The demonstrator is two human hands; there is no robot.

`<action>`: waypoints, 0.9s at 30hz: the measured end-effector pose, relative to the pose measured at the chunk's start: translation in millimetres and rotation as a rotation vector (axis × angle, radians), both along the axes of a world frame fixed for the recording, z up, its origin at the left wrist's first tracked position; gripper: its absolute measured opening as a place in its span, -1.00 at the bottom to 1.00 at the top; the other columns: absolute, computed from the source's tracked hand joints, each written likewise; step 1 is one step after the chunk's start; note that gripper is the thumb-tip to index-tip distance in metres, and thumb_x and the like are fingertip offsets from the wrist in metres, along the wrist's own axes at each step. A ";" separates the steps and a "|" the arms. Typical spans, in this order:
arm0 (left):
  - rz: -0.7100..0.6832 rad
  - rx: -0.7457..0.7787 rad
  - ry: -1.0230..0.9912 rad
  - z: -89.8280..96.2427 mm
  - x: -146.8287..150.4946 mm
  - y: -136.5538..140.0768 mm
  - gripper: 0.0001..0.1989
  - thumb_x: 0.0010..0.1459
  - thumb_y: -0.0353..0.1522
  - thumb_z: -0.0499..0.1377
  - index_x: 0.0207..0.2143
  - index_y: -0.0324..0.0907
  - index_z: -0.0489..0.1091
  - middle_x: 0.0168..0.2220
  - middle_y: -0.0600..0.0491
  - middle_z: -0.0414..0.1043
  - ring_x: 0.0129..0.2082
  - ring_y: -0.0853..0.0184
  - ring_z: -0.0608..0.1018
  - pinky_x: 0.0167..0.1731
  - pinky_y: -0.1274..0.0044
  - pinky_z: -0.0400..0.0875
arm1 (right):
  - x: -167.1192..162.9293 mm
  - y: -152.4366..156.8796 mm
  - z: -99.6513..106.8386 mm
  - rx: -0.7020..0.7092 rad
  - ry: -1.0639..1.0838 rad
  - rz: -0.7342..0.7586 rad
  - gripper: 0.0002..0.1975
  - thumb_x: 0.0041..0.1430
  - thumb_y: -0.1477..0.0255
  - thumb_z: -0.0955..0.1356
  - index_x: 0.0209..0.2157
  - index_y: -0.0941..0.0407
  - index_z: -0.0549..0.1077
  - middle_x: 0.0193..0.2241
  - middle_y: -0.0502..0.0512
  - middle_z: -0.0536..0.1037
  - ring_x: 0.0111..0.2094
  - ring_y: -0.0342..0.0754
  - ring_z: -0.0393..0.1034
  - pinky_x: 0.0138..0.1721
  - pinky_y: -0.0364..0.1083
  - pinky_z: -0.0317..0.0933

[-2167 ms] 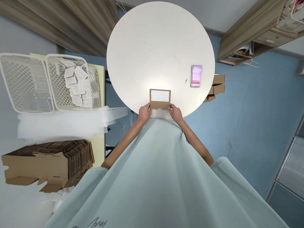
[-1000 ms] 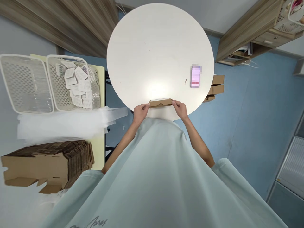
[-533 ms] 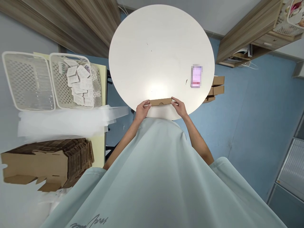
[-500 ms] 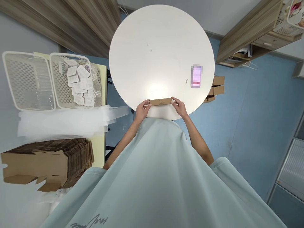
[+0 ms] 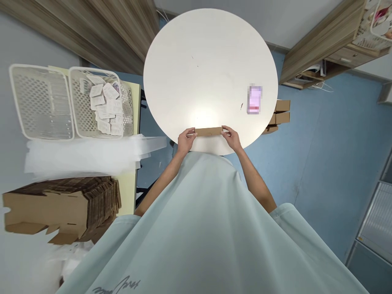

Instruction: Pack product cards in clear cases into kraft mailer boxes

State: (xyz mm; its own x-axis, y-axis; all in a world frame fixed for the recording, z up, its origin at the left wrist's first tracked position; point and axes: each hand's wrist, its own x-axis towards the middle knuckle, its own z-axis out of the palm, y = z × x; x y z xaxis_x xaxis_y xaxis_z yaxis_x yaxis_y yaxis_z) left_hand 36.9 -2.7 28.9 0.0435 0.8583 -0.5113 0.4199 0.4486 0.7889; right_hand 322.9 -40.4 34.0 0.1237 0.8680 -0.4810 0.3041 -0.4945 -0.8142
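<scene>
A small, narrow brown cardboard box [image 5: 208,131] is held at the near edge of the round white table [image 5: 202,53], its long side facing me. My left hand [image 5: 186,140] pinches its left end between thumb and fingers. At the opposite end, my right hand [image 5: 232,139] grips the box the same way. Whether the box rests on the tabletop or hangs just above it, I cannot tell. What is inside the box is hidden.
A phone with a blurred screen [image 5: 254,99] lies at the table's right. On the left side table [image 5: 130,200] are a basket of white packets [image 5: 104,107], a basket of clear pieces [image 5: 41,102], white sheets [image 5: 82,157] and flat cardboard blanks [image 5: 45,208]. Brown boxes [image 5: 282,111] stand beyond the table's right edge.
The cut-out notch on the box's front showed plainly before and is now barely visible. Both hands keep their hold on its ends. The whole view has shifted slightly.
</scene>
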 end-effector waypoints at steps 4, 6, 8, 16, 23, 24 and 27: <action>-0.007 -0.004 0.027 -2.1 -0.9 2.7 -0.62 0.36 -0.29 0.35 0.19 -0.15 0.64 0.14 -0.14 0.73 -0.04 0.13 0.76 0.09 0.30 0.65 | 2.0 5.8 -2.2 -0.006 0.003 0.010 -0.37 0.38 -0.06 0.46 0.27 0.07 0.64 0.35 0.29 0.63 0.10 0.16 0.69 0.26 0.18 0.55; -0.003 -0.007 0.033 -3.4 -0.6 5.1 -0.63 0.34 -0.29 0.36 0.16 -0.15 0.65 0.13 -0.14 0.73 -0.08 0.14 0.76 0.07 0.31 0.65 | 3.8 8.7 -3.9 -0.004 -0.002 0.017 -0.39 0.38 -0.04 0.47 0.25 0.07 0.66 0.33 0.29 0.65 0.09 0.17 0.70 0.26 0.19 0.55; 0.004 -0.005 0.037 -4.7 0.3 7.8 -0.65 0.32 -0.29 0.37 0.13 -0.14 0.66 0.12 -0.13 0.73 -0.09 0.13 0.77 0.07 0.30 0.65 | 5.3 11.2 -5.6 0.005 -0.009 0.024 -0.41 0.38 -0.01 0.47 0.24 0.07 0.66 0.31 0.29 0.66 0.08 0.17 0.71 0.27 0.19 0.55; 0.064 -0.035 0.038 1.7 5.7 5.9 -0.61 0.28 -0.30 0.37 0.14 -0.16 0.65 0.09 -0.16 0.74 -0.06 0.11 0.78 0.07 0.28 0.69 | 1.5 5.9 -9.0 0.049 -0.018 0.027 -0.44 0.41 0.04 0.44 0.25 0.07 0.64 0.31 0.29 0.66 0.12 0.20 0.70 0.30 0.23 0.52; 0.069 -0.043 0.035 6.4 12.5 -24.6 -0.54 0.30 -0.34 0.37 0.23 -0.20 0.62 0.20 -0.18 0.71 0.09 0.01 0.77 0.21 0.22 0.65 | -3.7 -39.6 -17.9 0.066 0.019 -0.064 -0.34 0.44 -0.01 0.40 0.40 0.04 0.48 0.41 0.32 0.56 0.34 0.19 0.56 0.37 0.22 0.51; 0.073 -0.060 0.033 4.5 13.6 -29.8 -0.54 0.31 -0.35 0.37 0.24 -0.22 0.61 0.20 -0.19 0.71 0.10 0.01 0.77 0.23 0.21 0.64 | -4.0 -47.5 -21.4 0.044 0.033 -0.082 -0.31 0.42 -0.02 0.42 0.41 0.06 0.47 0.41 0.34 0.56 0.34 0.19 0.57 0.37 0.23 0.50; 0.065 -0.127 0.046 -3.0 15.2 -44.6 -0.55 0.32 -0.39 0.37 0.23 -0.26 0.61 0.20 -0.22 0.71 0.13 0.01 0.76 0.30 0.20 0.60 | -4.4 -68.9 -34.5 -0.014 0.084 -0.127 -0.25 0.33 -0.05 0.49 0.37 0.09 0.48 0.36 0.40 0.59 0.31 0.24 0.59 0.38 0.27 0.49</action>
State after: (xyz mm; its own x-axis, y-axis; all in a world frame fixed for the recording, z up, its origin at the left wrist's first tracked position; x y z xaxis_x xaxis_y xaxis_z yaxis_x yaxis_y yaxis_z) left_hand 52.1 -47.3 25.8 -0.0361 0.7869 -0.6160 0.4205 0.5711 0.7050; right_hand 318.5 -109.3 -0.5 0.1909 0.8410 -0.5063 0.1695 -0.5362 -0.8269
